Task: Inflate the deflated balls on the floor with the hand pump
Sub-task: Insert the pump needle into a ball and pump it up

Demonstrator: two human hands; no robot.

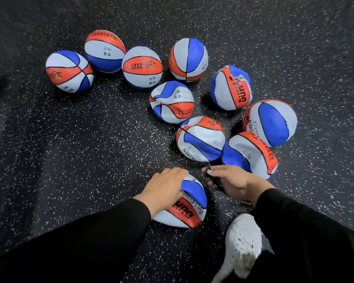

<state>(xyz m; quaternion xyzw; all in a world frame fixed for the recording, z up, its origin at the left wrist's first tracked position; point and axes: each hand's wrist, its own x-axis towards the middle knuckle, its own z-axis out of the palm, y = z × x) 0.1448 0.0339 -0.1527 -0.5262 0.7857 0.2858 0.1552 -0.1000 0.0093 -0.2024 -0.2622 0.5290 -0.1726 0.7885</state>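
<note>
Head view: left hand (164, 188) rests with straight fingers on a crumpled ball (187, 207) on the speckled floor (70, 150); right hand (231, 180) grips a dark pump (212, 180) beside it. 9 other balls lie beyond.

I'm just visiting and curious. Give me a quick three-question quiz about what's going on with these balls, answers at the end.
1. True or false: the left hand rests on the nearest ball.
2. How many balls lie on the speckled floor in all?
   A. six  B. ten  C. fourteen
3. Fill in: the right hand grips a small ______ object.

Key
1. True; the ball under it looks dented and soft.
2. B; nine in the cluster ahead plus the one under the hand.
3. Dark; too little of it shows to say what it is.
</note>
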